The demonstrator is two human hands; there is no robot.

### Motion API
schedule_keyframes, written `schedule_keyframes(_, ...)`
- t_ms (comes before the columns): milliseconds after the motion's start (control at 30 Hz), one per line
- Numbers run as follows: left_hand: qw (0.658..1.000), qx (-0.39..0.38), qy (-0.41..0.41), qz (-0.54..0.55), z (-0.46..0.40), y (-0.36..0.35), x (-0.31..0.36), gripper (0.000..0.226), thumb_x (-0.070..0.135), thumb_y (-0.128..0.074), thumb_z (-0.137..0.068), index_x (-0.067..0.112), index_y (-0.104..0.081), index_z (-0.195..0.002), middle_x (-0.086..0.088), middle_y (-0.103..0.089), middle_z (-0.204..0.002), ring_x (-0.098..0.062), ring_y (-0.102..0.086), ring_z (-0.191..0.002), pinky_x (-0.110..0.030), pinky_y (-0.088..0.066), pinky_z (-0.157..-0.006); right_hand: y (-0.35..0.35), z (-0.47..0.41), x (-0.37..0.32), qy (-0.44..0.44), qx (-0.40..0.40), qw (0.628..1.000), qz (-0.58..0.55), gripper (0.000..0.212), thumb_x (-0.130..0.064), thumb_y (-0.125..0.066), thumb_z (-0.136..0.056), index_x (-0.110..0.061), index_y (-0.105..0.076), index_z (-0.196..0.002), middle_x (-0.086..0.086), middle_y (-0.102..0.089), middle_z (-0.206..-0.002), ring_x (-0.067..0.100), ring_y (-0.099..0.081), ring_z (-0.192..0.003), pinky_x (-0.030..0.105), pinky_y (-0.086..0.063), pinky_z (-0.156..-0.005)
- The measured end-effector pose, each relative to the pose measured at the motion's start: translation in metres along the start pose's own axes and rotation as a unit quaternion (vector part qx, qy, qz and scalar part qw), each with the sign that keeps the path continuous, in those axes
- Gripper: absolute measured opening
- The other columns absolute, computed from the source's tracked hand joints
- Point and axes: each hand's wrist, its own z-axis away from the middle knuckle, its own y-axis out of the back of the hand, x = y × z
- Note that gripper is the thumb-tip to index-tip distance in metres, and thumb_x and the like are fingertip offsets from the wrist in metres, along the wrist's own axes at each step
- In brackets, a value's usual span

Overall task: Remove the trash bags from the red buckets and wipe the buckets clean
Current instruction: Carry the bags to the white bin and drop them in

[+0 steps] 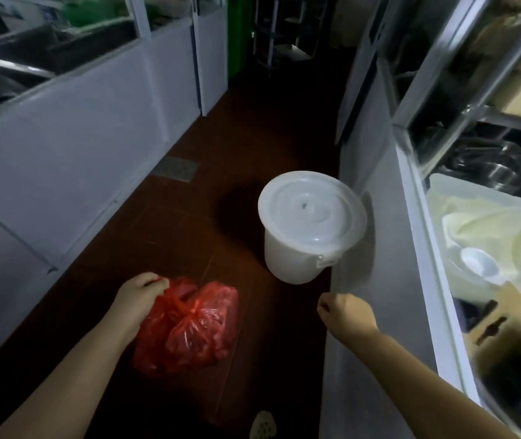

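No text, label, brand or number can be read on anything in view

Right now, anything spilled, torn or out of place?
No spill or tear visible. One oddity: no red bucket in view, only a lidded white bucket on the floor. The left hand holds tied red bags; the right hand holds nothing.
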Motion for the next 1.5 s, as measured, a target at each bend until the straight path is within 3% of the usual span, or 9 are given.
schedule_keyframes(100, 1.000, 0.023, 0.002, 0.011, -0.041, -0.020, 0.026, 0.009, 0.008, -0.058, -0.089, 0.003, -0.062, -0.082, -0.007, -0.054, -0.069, -0.015, -0.049, -0.062, -0.019, -0.040, -0.056, 0.013, -0.057, 0.015, 0.016, -0.018, 1.000, 0.015, 0.021, -0.027, -0.047, -0.092, -0.017, -0.065, -0.097, 0.005, -0.067, -0.098, 0.027, -0.060, -0.091, 0.027, -0.029, -0.061)
schedule_keyframes(467, 0.997, -0.035, 0.073, 0.009, -0.265, -0.090, 0.086, 0.011, 0.013, -0.060, -0.088, 0.005, -0.064, -0.082, -0.011, -0.060, -0.074, -0.022, -0.056, -0.067, -0.029, -0.043, -0.064, -0.008, -0.301, 0.020, -0.029, -0.069, 0.997, 0.027, 0.024, -0.023, -0.044, -0.091, -0.014, -0.064, -0.097, 0.004, -0.066, -0.097, 0.027, -0.061, -0.089, 0.027, -0.035, -0.061)
schedule_keyframes(767, 0.988, -0.065, 0.128, -0.055, -0.394, -0.133, 0.080, 0.005, 0.007, -0.060, -0.086, 0.009, -0.065, -0.085, -0.012, -0.065, -0.081, -0.026, -0.060, -0.075, -0.034, -0.046, -0.074, -0.080, -0.441, 0.001, -0.071, -0.163, 0.984, 0.034, 0.028, -0.013, -0.041, -0.093, -0.014, -0.057, -0.115, 0.005, -0.062, -0.113, 0.025, -0.059, -0.103, 0.027, -0.044, -0.080)
schedule_keyframes(867, 0.988, -0.060, 0.126, -0.062, -0.432, -0.152, 0.072, 0.016, 0.006, -0.059, -0.087, 0.017, -0.062, -0.076, -0.007, -0.064, -0.077, -0.021, -0.060, -0.072, -0.026, -0.045, -0.067, -0.118, -0.473, 0.001, -0.090, -0.187, 0.978, 0.021, 0.029, -0.009, -0.044, -0.091, -0.013, -0.055, -0.118, 0.006, -0.059, -0.114, 0.024, -0.056, -0.105, 0.029, -0.045, -0.083)
schedule_keyframes(1033, 0.986, -0.037, 0.146, -0.066, -0.484, -0.175, 0.054, 0.011, 0.008, -0.058, -0.088, 0.015, -0.063, -0.080, -0.008, -0.065, -0.081, -0.019, -0.061, -0.073, -0.024, -0.044, -0.067, -0.180, -0.521, 0.000, -0.081, -0.151, 0.985, 0.020, 0.031, -0.005, -0.060, -0.075, -0.004, -0.060, -0.106, 0.011, -0.060, -0.101, 0.031, -0.054, -0.098, 0.036, -0.043, -0.075)
schedule_keyframes(1133, 0.984, -0.035, 0.169, -0.046, -0.500, -0.186, 0.045, 0.009, 0.009, -0.057, -0.090, 0.014, -0.064, -0.086, -0.004, -0.065, -0.081, -0.016, -0.061, -0.073, -0.023, -0.043, -0.062, -0.206, -0.538, 0.001, -0.090, -0.150, 0.983, 0.051, 0.048, -0.028, -0.081, -0.061, -0.005, -0.062, -0.097, 0.011, -0.060, -0.091, 0.029, -0.056, -0.084, 0.037, -0.046, -0.069)
schedule_keyframes(1300, 0.978, -0.031, 0.200, -0.054, -0.509, -0.195, 0.034, 0.009, 0.013, -0.058, -0.091, 0.011, -0.066, -0.087, -0.007, -0.066, -0.082, -0.020, -0.062, -0.076, -0.025, -0.045, -0.064, -0.226, -0.548, 0.008, -0.118, -0.152, 0.979, 0.070, 0.066, -0.046, -0.076, -0.069, -0.004, -0.050, -0.114, 0.011, -0.054, -0.107, 0.026, -0.053, -0.095, 0.036, -0.045, -0.079)
schedule_keyframes(1367, 0.975, -0.036, 0.209, -0.066, -0.510, -0.197, 0.033, 0.009, 0.013, -0.058, -0.090, 0.009, -0.066, -0.089, -0.010, -0.067, -0.085, -0.023, -0.064, -0.077, -0.028, -0.049, -0.068, -0.227, -0.551, 0.011, -0.100, -0.158, 0.978, 0.094, 0.064, -0.041, -0.078, -0.068, -0.005, -0.050, -0.112, 0.010, -0.054, -0.105, 0.025, -0.054, -0.093, 0.034, -0.046, -0.077)
schedule_keyframes(1500, 0.971, -0.036, 0.220, -0.084, -0.504, -0.197, 0.037, 0.011, 0.014, -0.062, -0.088, 0.008, -0.067, -0.096, -0.013, -0.069, -0.093, -0.030, -0.066, -0.087, -0.040, -0.052, -0.084, -0.212, -0.549, 0.021, -0.062, -0.126, 0.987, 0.084, 0.050, -0.016, -0.080, -0.040, -0.003, -0.057, -0.082, 0.011, -0.054, -0.076, 0.028, -0.054, -0.064, 0.031, -0.045, -0.049)
